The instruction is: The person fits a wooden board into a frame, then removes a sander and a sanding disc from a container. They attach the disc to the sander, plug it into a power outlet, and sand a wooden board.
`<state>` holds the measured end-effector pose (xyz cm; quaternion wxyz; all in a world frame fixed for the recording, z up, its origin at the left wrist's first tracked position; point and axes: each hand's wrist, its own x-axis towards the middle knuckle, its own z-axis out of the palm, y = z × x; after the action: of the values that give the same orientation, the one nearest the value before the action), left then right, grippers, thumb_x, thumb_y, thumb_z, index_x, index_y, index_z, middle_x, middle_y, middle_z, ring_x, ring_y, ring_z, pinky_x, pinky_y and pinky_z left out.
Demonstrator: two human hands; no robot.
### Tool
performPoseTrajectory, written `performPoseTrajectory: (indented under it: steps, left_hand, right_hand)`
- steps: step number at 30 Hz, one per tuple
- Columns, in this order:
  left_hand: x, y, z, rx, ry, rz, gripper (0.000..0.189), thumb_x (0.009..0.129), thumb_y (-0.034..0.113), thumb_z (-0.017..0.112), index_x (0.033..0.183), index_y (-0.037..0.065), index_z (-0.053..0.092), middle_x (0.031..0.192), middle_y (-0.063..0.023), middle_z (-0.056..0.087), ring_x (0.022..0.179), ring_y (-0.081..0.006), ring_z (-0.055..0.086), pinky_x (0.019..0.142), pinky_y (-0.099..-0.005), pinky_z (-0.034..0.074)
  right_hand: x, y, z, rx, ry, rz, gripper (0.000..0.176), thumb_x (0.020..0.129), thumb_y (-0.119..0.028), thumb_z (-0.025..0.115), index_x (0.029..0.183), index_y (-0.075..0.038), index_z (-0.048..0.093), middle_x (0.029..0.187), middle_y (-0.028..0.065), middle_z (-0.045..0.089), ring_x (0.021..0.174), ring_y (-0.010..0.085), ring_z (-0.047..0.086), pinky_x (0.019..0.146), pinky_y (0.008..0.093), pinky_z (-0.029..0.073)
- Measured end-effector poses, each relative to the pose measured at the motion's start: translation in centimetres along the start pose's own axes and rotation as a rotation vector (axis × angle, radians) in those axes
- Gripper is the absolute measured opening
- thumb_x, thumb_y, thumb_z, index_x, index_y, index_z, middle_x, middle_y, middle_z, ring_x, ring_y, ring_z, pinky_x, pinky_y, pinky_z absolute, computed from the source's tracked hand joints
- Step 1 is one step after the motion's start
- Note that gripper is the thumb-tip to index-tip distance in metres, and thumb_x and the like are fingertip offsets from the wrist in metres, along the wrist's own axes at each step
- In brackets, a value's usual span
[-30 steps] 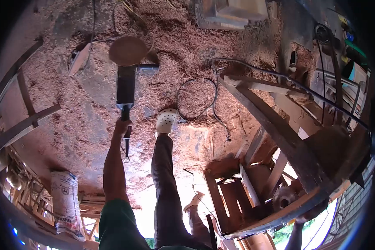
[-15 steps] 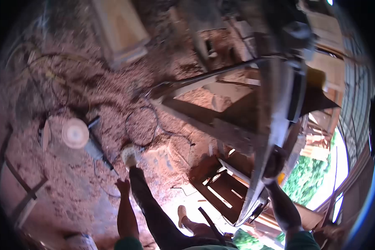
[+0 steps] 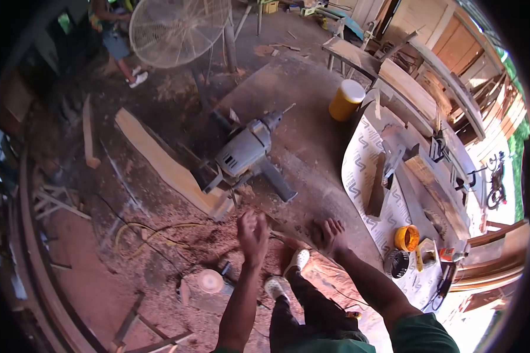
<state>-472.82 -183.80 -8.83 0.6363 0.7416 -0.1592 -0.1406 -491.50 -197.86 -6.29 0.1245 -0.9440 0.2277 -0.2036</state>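
My left hand [image 3: 254, 238] is raised at the near edge of the workbench [image 3: 312, 159], fingers loosely bent and nothing visible in them. My right hand [image 3: 334, 236] is at the same edge, fingers spread, with nothing seen in it. Just beyond both hands a large grey power drill [image 3: 244, 150] lies on the bench, its bit pointing away and its side handle toward me. A long curved wooden board [image 3: 159, 156] lies left of the drill. Whether either hand presses on the bench is hard to tell.
A yellow tub with a white lid [image 3: 346, 100], an open orange-yellow container [image 3: 406, 238] and a patterned sheet [image 3: 359, 167] are to the right. An angle grinder with a round disc [image 3: 210, 281] lies among sawdust below left. Beyond stand a large fan [image 3: 179, 29] and another person [image 3: 115, 41].
The view has swung up from the floor to the bench, bringing the drill into sight. My left hand has risen from hanging low, and both hands are now nearer each other.
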Motion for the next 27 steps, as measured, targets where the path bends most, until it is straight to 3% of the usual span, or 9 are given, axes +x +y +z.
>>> performPoseTrajectory:
  steps: [4,6,7,10,16,18,22,26,27]
  left_hand:
    - [8.0,1.9,8.5,0.199,0.018,0.028,0.074,0.08,0.042,0.072,0.119,-0.014,0.045,0.104,-0.0232,0.059,0.094,-0.0285,0.061,0.083,-0.0359,0.048]
    - [10.8,2.0,11.1,0.328,-0.023,-0.307,0.093,0.073,0.041,0.075,0.122,-0.025,0.032,0.108,-0.032,0.053,0.105,-0.0445,0.053,0.093,-0.0472,0.042]
    - [11.1,1.6,11.3,0.497,-0.005,-0.263,0.076,0.072,0.027,0.07,0.113,-0.027,0.035,0.11,-0.0361,0.051,0.104,-0.0472,0.054,0.091,-0.0462,0.043]
    - [9.5,5.9,11.5,0.554,0.092,-0.306,0.059,0.07,0.021,0.066,0.103,-0.022,0.044,0.11,-0.0369,0.052,0.101,-0.0479,0.056,0.085,-0.047,0.046]
    - [19.5,-0.2,5.9,0.752,-0.148,-0.12,0.044,0.065,0.02,0.068,0.092,-0.013,0.054,0.096,-0.0315,0.061,0.094,-0.0423,0.062,0.078,-0.0469,0.048]
    - [19.9,9.8,7.8,0.774,-0.28,-0.25,0.041,0.064,0.019,0.067,0.09,-0.011,0.057,0.092,-0.0289,0.063,0.091,-0.039,0.064,0.076,-0.0449,0.049]
    - [28.8,5.3,10.4,0.712,-0.309,0.05,0.04,0.059,0.02,0.067,0.084,-0.011,0.059,0.083,-0.0238,0.065,0.084,-0.0317,0.066,0.071,-0.0406,0.049]
    - [36.5,7.7,15.8,0.901,-0.468,-0.008,0.033,0.062,0.021,0.068,0.075,-0.008,0.062,0.079,-0.0203,0.067,0.076,-0.0277,0.067,0.068,-0.0389,0.05]
    - [37.7,6.7,17.5,0.858,-0.438,0.013,0.034,0.061,0.022,0.069,0.073,-0.009,0.062,0.077,-0.0229,0.067,0.076,-0.0322,0.067,0.066,-0.0418,0.05]
  right_hand:
    - [-0.7,0.7,1.0,0.078,0.048,0.028,0.029,0.077,-0.018,0.065,0.103,-0.007,0.058,0.086,0.0118,0.059,0.082,0.031,0.058,0.073,0.0427,0.045]
    - [-0.6,1.0,0.9,0.085,0.102,-0.007,0.025,0.079,-0.02,0.065,0.101,-0.008,0.059,0.085,0.0099,0.06,0.078,0.0284,0.059,0.071,0.0401,0.046]
    - [-0.7,1.1,0.9,0.122,0.097,0.005,0.025,0.08,-0.022,0.065,0.101,-0.008,0.059,0.085,0.0089,0.06,0.078,0.0273,0.059,0.072,0.0399,0.046]
    - [-1.1,1.5,1.1,0.144,0.05,0.034,0.026,0.082,-0.024,0.064,0.101,-0.009,0.059,0.087,0.0084,0.061,0.079,0.0268,0.059,0.074,0.0394,0.046]
    - [-0.7,1.3,1.6,0.17,-0.077,0.12,0.026,0.082,-0.026,0.062,0.101,-0.009,0.058,0.085,0.0078,0.059,0.079,0.0251,0.059,0.074,0.0388,0.046]
    - [-0.3,1.0,1.4,0.149,-0.099,0.148,0.026,0.082,-0.026,0.062,0.101,-0.009,0.058,0.084,0.0076,0.059,0.079,0.0248,0.058,0.074,0.0389,0.046]
    - [-0.3,1.1,0.7,0.119,-0.105,0.141,0.027,0.08,-0.026,0.063,0.099,-0.009,0.057,0.081,0.0062,0.057,0.076,0.0236,0.057,0.072,0.0377,0.045]
    - [0.9,0.7,0.0,0.149,-0.043,0.145,0.021,0.075,-0.016,0.068,0.093,-0.009,0.057,0.074,0.0053,0.056,0.068,0.0241,0.057,0.068,0.0357,0.046]
    - [1.0,0.6,0.1,0.138,-0.03,0.156,0.023,0.073,-0.014,0.068,0.092,-0.009,0.057,0.074,0.0056,0.056,0.067,0.0241,0.057,0.067,0.0357,0.045]
